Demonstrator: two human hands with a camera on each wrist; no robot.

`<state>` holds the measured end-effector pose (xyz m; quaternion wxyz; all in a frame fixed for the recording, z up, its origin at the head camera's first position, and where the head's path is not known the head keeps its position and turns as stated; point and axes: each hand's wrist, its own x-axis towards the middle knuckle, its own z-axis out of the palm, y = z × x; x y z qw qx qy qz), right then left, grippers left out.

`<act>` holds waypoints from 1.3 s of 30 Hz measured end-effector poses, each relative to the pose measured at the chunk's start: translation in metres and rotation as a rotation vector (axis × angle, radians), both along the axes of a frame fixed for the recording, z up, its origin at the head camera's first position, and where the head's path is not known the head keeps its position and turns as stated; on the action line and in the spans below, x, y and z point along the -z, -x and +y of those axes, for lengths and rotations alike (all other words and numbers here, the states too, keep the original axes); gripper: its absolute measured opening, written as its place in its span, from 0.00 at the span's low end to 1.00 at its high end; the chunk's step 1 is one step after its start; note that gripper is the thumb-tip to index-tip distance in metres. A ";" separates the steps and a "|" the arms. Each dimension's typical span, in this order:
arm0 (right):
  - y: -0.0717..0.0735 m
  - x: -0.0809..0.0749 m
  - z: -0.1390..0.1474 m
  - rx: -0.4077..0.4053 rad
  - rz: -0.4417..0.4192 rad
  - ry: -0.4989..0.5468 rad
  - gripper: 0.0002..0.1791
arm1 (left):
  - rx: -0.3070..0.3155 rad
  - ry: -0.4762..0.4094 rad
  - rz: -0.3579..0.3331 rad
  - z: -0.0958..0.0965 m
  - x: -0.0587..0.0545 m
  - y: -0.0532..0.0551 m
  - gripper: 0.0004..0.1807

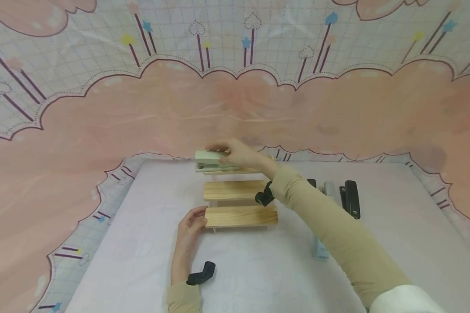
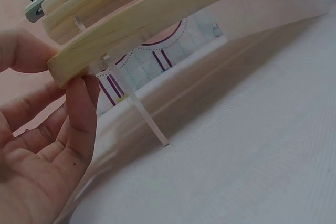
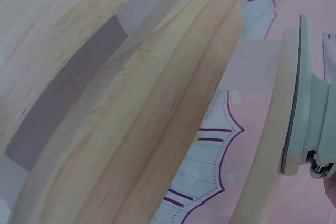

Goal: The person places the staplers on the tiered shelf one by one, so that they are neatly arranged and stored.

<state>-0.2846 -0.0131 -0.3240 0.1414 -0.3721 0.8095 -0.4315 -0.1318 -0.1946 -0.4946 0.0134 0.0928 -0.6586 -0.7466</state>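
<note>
A three-step display rack of pale wooden boards on clear supports stands in the middle of the table. My left hand (image 1: 189, 232) pinches the left end of its lowest board (image 1: 240, 216), thumb above and fingers beneath in the left wrist view. At the back, my right hand (image 1: 244, 155) grips a pale green stapler (image 1: 208, 160) from above. The stapler lies lengthwise along the top board (image 1: 235, 172), its base right at the wood in the right wrist view (image 3: 291, 124), and its front end sticks out past the board's left end. The middle board (image 1: 233, 190) bears nothing.
Right of the rack lie a black stapler (image 1: 352, 200), a grey one (image 1: 329, 188) and another black object (image 1: 312, 182), partly behind my right sleeve. A light blue item (image 1: 320, 250) shows below that sleeve. A patterned cloth backdrop (image 1: 227, 100) rises behind the table.
</note>
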 end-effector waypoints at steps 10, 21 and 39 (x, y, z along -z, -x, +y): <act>-0.012 0.000 0.017 0.114 0.108 0.090 0.26 | 0.001 0.003 0.019 0.004 -0.001 0.001 0.22; -0.034 -0.001 0.046 0.246 0.141 0.176 0.24 | 0.005 -0.016 0.003 0.006 0.001 -0.001 0.22; -0.076 0.007 0.107 0.430 0.136 0.186 0.21 | -0.013 -0.001 -0.009 0.004 0.002 -0.001 0.22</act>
